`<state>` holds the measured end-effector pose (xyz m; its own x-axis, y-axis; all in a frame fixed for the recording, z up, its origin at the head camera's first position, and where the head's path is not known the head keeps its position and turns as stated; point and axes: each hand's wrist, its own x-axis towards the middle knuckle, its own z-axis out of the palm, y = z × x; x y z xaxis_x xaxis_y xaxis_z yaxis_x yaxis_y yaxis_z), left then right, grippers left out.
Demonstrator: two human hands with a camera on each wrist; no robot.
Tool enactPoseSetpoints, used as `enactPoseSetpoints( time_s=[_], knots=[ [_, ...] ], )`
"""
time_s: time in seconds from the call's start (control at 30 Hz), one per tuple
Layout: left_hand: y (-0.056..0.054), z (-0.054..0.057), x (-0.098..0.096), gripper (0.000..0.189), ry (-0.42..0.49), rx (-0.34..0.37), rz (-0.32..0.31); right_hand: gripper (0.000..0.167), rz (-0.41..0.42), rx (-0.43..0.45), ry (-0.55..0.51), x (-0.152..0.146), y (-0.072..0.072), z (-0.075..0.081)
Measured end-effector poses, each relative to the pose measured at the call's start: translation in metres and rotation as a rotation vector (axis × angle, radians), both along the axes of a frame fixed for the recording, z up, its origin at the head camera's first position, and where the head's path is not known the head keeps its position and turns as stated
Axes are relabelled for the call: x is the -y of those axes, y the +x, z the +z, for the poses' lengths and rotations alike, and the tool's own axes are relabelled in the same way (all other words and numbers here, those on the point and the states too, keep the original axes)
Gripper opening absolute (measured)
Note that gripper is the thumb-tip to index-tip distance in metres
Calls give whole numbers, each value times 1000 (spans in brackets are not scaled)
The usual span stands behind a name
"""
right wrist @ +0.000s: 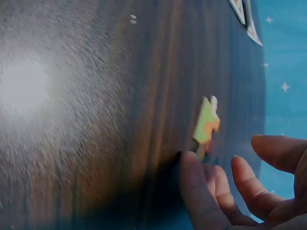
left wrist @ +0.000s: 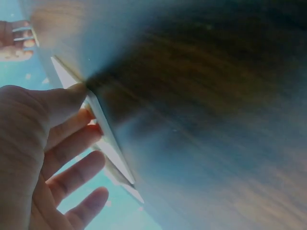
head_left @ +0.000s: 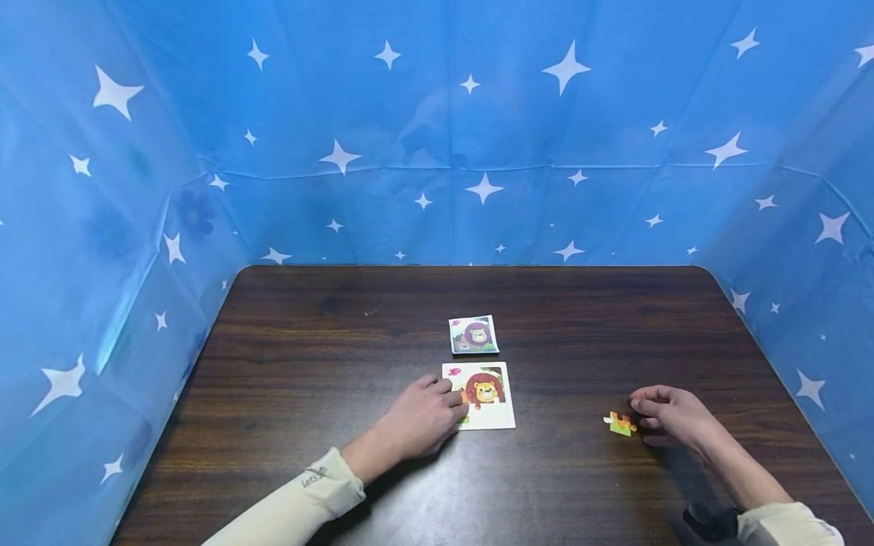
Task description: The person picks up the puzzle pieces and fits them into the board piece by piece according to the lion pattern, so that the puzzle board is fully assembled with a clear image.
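My left hand (head_left: 432,413) rests over the left part of a white-bordered lion puzzle board (head_left: 497,418), which lies on the table. In the left wrist view the thumb (left wrist: 67,101) is at the board's edge and the other fingers reach loosely over it. Part of the board's picture, a lion, is filled in; its lower part is bare white. Off to the right, my right hand (head_left: 672,415) is low beside a loose green and orange puzzle piece (head_left: 620,424). Its fingers are spread, and in the right wrist view one fingertip is right by the piece (right wrist: 206,123).
Just behind the board lies a small lion picture card (head_left: 473,335). The dark wood table (head_left: 328,326) is bordered by blue star-printed curtains (head_left: 444,114) at the back and both sides.
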<state>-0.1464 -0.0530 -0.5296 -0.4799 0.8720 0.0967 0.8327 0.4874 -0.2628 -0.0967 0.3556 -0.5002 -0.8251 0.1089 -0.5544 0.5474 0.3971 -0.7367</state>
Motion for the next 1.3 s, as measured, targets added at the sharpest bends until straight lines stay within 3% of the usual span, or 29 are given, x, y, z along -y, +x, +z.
enactPoseSetpoints(
  time_s=[0.27, 0.5, 1.03, 1.3],
  knots=[
    [0, -3, 2, 23, 27, 27, 19, 46, -22, 25, -5, 10, -1, -5],
    [1, -3, 3, 27, 39, 51, 20, 47, 11, -1, 51, 18, -5, -5],
    [0, -2, 5, 28, 63, 69, 21, 36, 228, -185, 486, 37, -2, -17],
    [0, -2, 5, 26, 69, 70, 14, 33, 225, -192, 547, 41, -2, -16]
  ],
)
